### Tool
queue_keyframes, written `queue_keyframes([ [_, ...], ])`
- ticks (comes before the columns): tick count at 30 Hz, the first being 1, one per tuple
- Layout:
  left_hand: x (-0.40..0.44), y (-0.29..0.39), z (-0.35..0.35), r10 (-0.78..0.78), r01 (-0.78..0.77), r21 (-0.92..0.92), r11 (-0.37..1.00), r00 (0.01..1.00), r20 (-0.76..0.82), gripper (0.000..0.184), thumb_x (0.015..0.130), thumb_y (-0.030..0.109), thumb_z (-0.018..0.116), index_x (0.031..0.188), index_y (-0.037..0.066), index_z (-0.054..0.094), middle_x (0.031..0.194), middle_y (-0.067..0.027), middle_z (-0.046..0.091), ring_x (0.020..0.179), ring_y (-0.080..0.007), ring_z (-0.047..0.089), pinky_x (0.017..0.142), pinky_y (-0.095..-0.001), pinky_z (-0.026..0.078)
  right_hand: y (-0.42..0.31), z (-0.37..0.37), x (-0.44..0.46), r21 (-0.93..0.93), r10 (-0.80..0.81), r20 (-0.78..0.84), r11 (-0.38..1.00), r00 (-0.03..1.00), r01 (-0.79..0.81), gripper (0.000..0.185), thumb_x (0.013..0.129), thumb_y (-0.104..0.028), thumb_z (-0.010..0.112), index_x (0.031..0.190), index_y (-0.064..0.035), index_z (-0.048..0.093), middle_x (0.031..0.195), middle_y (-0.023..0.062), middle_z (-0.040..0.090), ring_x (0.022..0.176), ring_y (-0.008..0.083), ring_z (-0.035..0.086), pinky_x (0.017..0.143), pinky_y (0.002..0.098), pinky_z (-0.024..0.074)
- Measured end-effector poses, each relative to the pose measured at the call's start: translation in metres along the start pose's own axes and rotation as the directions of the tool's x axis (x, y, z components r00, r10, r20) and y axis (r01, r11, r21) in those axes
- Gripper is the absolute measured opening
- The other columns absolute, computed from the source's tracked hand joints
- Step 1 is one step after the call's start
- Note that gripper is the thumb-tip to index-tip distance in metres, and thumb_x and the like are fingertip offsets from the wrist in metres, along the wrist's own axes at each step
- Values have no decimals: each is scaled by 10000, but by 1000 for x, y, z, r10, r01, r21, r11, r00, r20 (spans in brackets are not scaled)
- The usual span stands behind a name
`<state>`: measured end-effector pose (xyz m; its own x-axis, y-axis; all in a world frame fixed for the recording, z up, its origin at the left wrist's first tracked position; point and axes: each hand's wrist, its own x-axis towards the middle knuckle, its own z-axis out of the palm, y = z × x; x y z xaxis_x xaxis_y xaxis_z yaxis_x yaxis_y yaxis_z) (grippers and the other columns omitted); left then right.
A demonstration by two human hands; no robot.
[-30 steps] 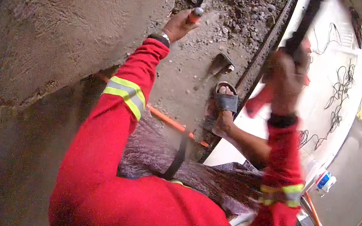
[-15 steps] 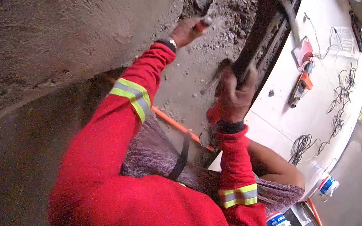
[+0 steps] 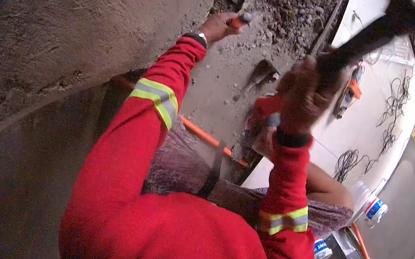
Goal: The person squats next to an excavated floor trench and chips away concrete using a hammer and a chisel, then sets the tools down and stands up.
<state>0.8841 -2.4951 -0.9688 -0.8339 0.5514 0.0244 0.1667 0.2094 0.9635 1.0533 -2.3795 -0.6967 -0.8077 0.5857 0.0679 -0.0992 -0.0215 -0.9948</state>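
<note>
Big dark hammer (image 3: 376,39) up at two o'clock, right hand (image 3: 308,94) wrapped round its handle; looks stiff, head-heavy, best gripped low. At twelve, left hand (image 3: 219,27) clasps a red-gripped tool (image 3: 238,22), probably lighter, rigid, safest held below its cap.

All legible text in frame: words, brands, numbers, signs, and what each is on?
None reads reliably.
Upper white bucket, blue-and-red label: lettering too small and blurred.
Lower white bucket, blue label: some letters show, too small and skewed to read.
Orange power tool: no readable marking.
</note>
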Motion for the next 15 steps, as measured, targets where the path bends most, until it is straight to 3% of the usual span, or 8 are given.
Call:
queue_keyframes([
  [1, 0, 5, 0, -10, 8, 73, 997, 1000, 21, 340, 818, 304, 706, 1049, 76, 604, 896, -24, 621, 844, -138, 564, 791, -320, 476, 39, -17, -6, 101, 65, 7, 993, 998, -65, 345, 902, -76, 578, 1229, -92, 470, 779, 17, 566, 545, 96, 527, 446, 242, 443],
  [4, 9, -15, 1, 19, -23, 132, 991, 999, 33, 345, 820, 332, 693, 1063, 95, 629, 898, -9, 630, 848, -128, 570, 798, -309, 472, 94, -43, -18, -675, -68, 362, 668, 930, 311, 359, 863, -143, 612, 1191, -58, 494, 923, 92, 598, 732, 160, 570, 607, 302, 453],
  [5, 23, -23, -5, 16, -19, 91, 996, 999, 35, 383, 794, 346, 713, 1074, 98, 633, 931, -39, 646, 865, -159, 594, 802, -320, 474, 95, -46, -24, -672, 268, 266, 740, 926, -21, 387, 854, -174, 612, 1192, -34, 488, 955, 148, 620, 846, 228, 606, 753, 372, 483],
  [7, 18, -33, -2, -45, 45, -8, 999, 999, 28, 462, 740, 375, 752, 1097, 105, 641, 996, -98, 677, 897, -220, 641, 810, -343, 477, 59, -37, -19, -562, 289, 222, 818, 931, -120, 374, 854, -152, 607, 1188, -31, 489, 922, 119, 612, 791, 200, 586, 716, 342, 481],
  [8, 7, 4, -12, -20, 25, 199, 980, 999, -26, 466, 740, 373, 755, 1106, 109, 640, 978, -97, 680, 880, -220, 642, 806, -347, 480, 38, -28, -12, -436, 244, 185, 889, 952, -143, 359, 854, -135, 607, 1178, -31, 491, 890, 85, 600, 739, 164, 556, 668, 305, 470],
  [11, 4, 7, -12, -18, 18, 78, 997, 1000, -6, 460, 740, 361, 759, 1107, 110, 639, 977, -95, 681, 884, -215, 640, 817, -346, 476, -8, -14, 16, 72, -64, 134, 996, 989, 55, 215, 927, -97, 538, 1138, -91, 498, 696, 2, 532, 485, 81, 466, 392, 223, 372],
  [14, 2, 12, -12, -45, 39, 157, 987, 998, 33, 456, 767, 350, 746, 1118, 89, 618, 1008, -68, 660, 921, -178, 609, 859, -328, 456, -20, -6, 16, 35, -82, -15, 996, 997, 82, 246, 911, -101, 572, 1148, -93, 507, 761, 55, 562, 562, 98, 527, 422, 220, 423],
  [15, 3, 17, -12, -51, 43, 171, 984, 998, 46, 448, 780, 348, 738, 1113, 77, 612, 1021, -52, 650, 937, -162, 592, 876, -319, 447, 25, -19, 8, -322, -203, 102, 920, 974, 226, 272, 886, -116, 592, 1147, -81, 524, 856, 80, 583, 707, 171, 558, 597, 283, 455],
])
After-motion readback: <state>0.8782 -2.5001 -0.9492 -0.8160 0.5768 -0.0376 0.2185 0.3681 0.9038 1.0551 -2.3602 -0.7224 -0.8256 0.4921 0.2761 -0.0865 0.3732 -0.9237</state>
